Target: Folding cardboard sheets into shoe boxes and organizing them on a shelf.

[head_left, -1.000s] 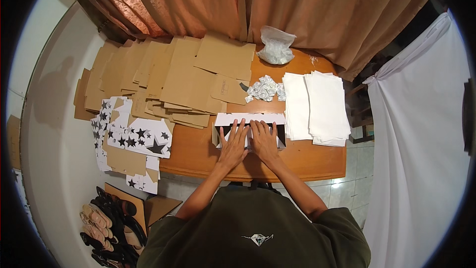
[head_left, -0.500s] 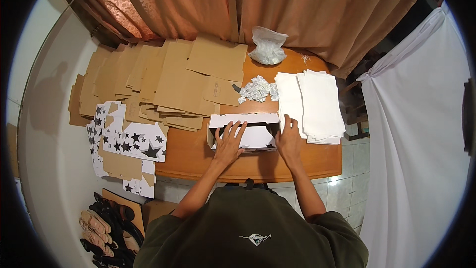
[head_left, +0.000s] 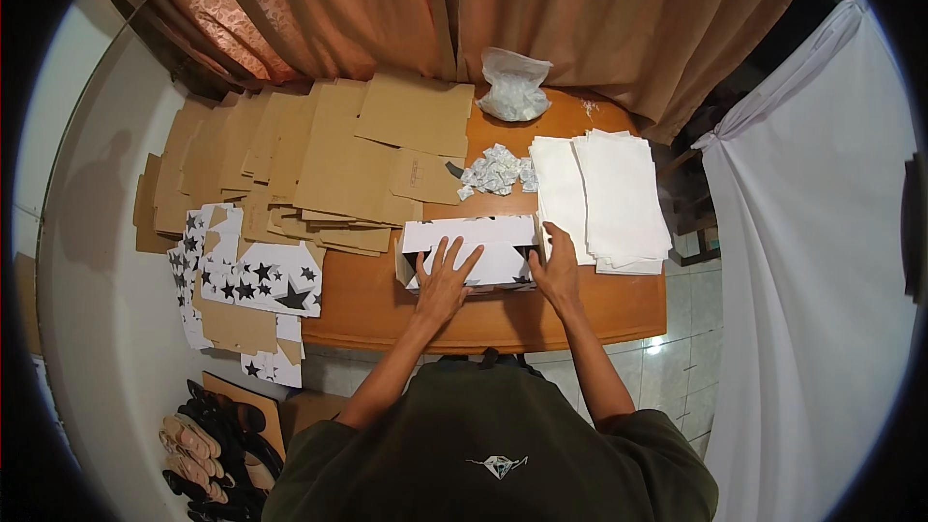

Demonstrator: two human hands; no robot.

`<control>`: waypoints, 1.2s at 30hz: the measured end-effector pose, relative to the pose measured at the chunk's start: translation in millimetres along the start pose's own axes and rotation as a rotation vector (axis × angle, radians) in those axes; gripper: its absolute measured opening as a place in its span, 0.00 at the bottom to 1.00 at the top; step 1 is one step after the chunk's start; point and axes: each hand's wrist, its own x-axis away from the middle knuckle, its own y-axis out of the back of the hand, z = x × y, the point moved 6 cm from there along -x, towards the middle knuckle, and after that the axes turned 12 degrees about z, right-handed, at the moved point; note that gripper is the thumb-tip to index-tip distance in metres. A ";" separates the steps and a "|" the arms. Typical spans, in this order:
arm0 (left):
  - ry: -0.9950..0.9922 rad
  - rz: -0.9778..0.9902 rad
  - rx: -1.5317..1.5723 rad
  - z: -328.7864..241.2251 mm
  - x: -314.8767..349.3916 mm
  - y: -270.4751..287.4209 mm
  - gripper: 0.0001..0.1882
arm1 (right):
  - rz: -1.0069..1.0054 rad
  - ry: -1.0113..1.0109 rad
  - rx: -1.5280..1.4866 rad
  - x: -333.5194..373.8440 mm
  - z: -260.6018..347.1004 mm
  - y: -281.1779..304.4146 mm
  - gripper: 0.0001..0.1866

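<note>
White box: The white box [head_left: 471,232], marked with dark stars, sits on the wooden counter [head_left: 367,295] directly before the person, its flaps partly folded over and dark gaps showing at both ends.
Left hand: The left hand [head_left: 443,290] rests across the near part of the box, its fingers [head_left: 452,255] fanned out flat and grasping nothing.
Right hand: The right hand [head_left: 556,275] is at the box's right end, fingers bent around the corner; whether they grip the end panel, one cannot tell.
Paper: Two overlapping stacks of white sheets [head_left: 623,193] lie just right of the box.
Cardboard: Flattened brown sheets [head_left: 329,155] overlap across the counter's left side, with star-printed pieces [head_left: 253,280] nearer the person.
Packets: A heap of small silvery packets [head_left: 495,172] lies beyond the box, a translucent bag [head_left: 514,87] behind it.
Backdrop: Brown curtains [head_left: 580,19] hang behind the counter.
</note>
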 end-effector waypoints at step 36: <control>-0.130 -0.005 0.012 1.1 -13.4 -29.0 0.41 | 0.251 0.303 -0.001 7.1 -7.3 -16.7 0.37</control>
